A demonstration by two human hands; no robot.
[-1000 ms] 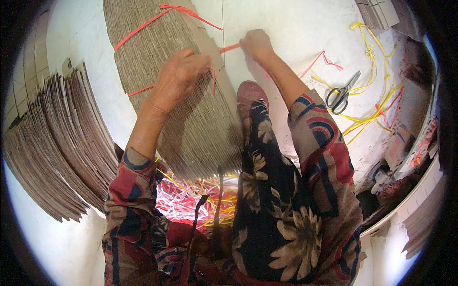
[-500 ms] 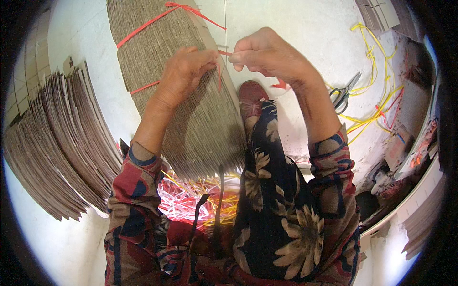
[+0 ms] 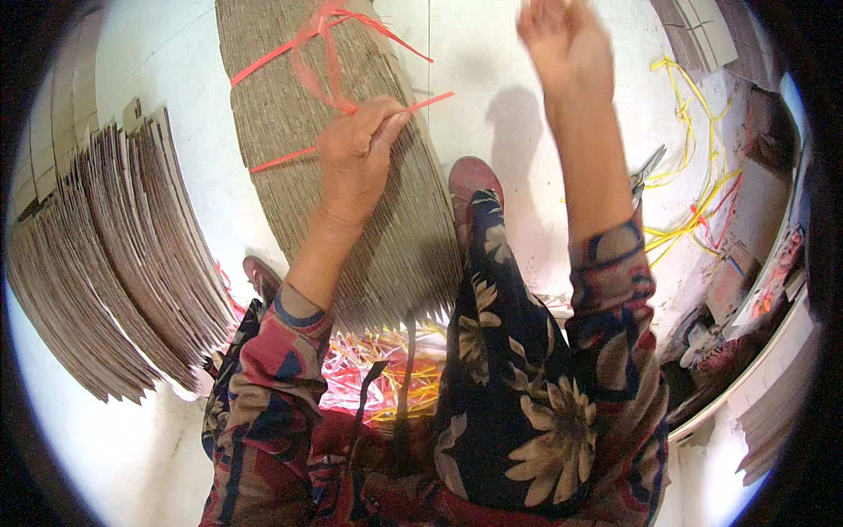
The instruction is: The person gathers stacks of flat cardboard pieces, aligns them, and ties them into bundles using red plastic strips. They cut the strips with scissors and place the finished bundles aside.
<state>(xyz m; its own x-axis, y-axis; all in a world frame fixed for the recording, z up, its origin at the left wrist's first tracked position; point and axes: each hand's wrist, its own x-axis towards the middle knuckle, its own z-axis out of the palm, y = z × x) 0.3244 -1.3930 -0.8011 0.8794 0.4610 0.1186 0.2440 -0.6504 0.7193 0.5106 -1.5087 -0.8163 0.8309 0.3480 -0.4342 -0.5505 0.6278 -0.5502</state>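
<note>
Nearest, a tangle of pink and yellow straps [image 3: 386, 382] lies at the knees, beside a fanned stack of ridged brown sheets [image 3: 114, 272] on the pale floor [image 3: 518, 114]. The left hand [image 3: 356, 162] rests on the cardboard bundle [image 3: 351, 202], fingers pinched on the thin red strap [image 3: 329, 61] tied around it. Farther, the right hand [image 3: 562, 39] is raised, fingers loosely spread, holding nothing; yellow cords [image 3: 694, 176] trail beyond.

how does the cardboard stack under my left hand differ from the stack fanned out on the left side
The cardboard stack under the left hand is bound with red strap; the fanned stack shows no strap. The bound one sits packed tight and even, while the fanned one spreads with staggered edges. Both are brown corrugated sheets standing on edge on the pale floor.
</note>
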